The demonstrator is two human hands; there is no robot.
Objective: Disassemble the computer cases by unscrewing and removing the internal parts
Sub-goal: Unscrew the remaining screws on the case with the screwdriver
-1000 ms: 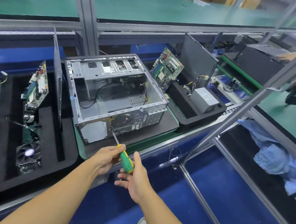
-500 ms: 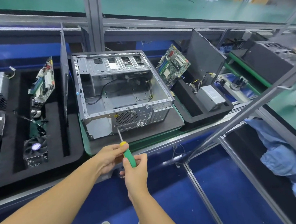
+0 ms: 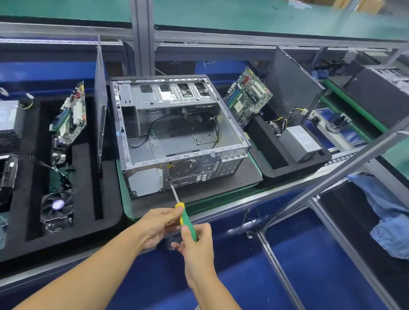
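As both hands held the screwdriver [image 3: 189, 224], the left hand [image 3: 157, 226] pinching near its yellow collar and the right hand [image 3: 195, 247] wrapped round the green grip, its tip touched the rear panel of the computer case [image 3: 180, 138], which stood on the dark mat [image 3: 223, 187] beyond. Coming in slanted, the tip might have slipped and chewed a screw head.

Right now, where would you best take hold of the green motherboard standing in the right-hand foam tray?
Pinch the motherboard by its bare top edge, coming from above. It stands tilted on edge in the black foam tray, component face toward the open case, so the upper rim is free while the lower edge sits hidden in the tray. Likely best to avoid its slots.
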